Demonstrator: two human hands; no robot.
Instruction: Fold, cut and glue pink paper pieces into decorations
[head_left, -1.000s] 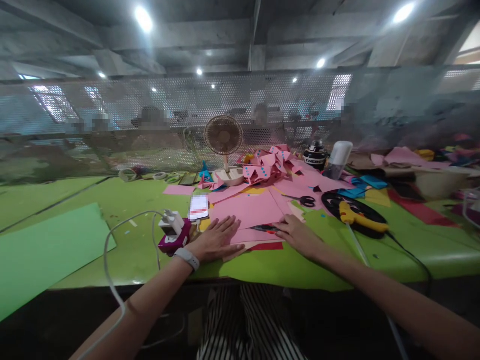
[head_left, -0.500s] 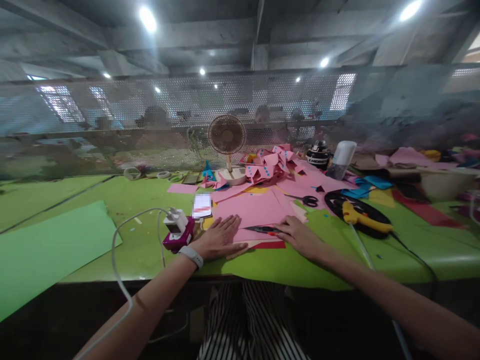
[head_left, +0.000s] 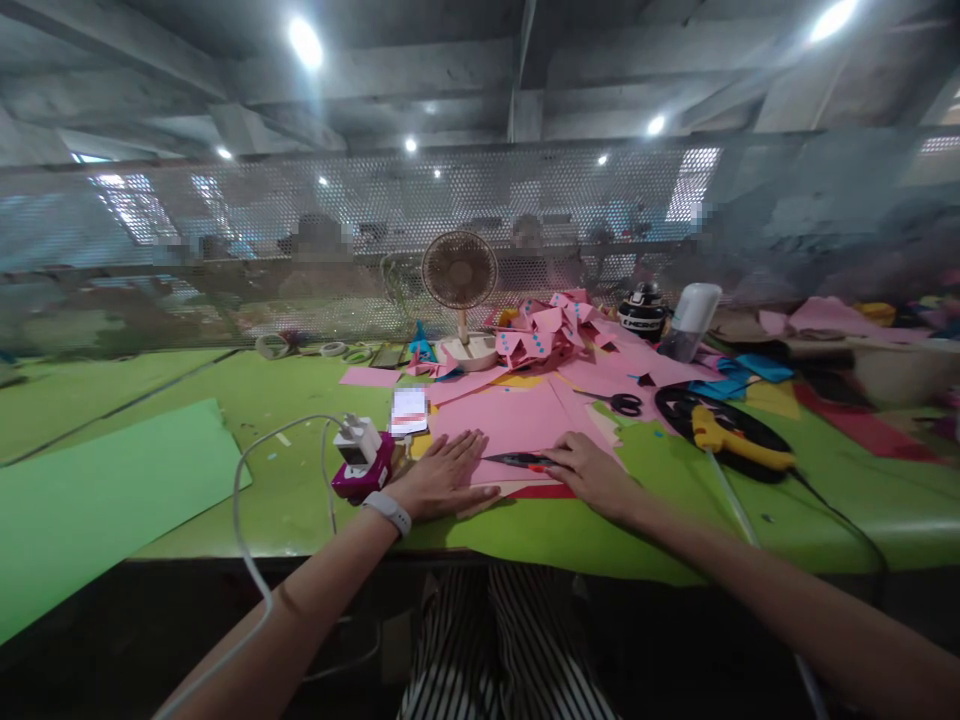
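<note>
My left hand (head_left: 444,474) lies flat with its fingers stretched out, pressing on the pink paper (head_left: 510,415). A pale band circles that wrist. My right hand (head_left: 589,470) is closed around the handle end of a pair of dark scissors (head_left: 517,459) with a red-orange accent. The scissors lie low over the paper, their tip pointing left at my left hand. Most of their handle is hidden by my fingers. A red sheet (head_left: 546,492) peeks out under the pink paper near the table's front edge.
Black-handled scissors (head_left: 624,403) and a yellow glue gun (head_left: 739,440) on a black round tray lie to the right. Folded pink pieces (head_left: 551,330) pile up behind, beside a small fan (head_left: 460,270). Left are a phone (head_left: 409,410), a charger (head_left: 358,440) with cable and green paper (head_left: 127,500).
The scissors in my right hand have shifted slightly left across the paper, closer to my left hand. My left hand stays flat in place. The whole view has drifted a little.
</note>
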